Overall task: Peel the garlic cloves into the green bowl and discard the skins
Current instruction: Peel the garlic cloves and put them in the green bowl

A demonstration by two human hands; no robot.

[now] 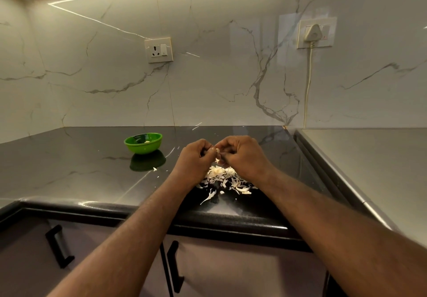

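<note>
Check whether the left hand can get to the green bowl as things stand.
Probably yes: the green bowl sits on the countertop left of the left hand, nothing standing between. Both it and the right hand pinch a garlic clove, though.

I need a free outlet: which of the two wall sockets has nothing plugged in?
The left socket, above the green bowl; the right socket holds a white plug with a cord hanging down.
</note>
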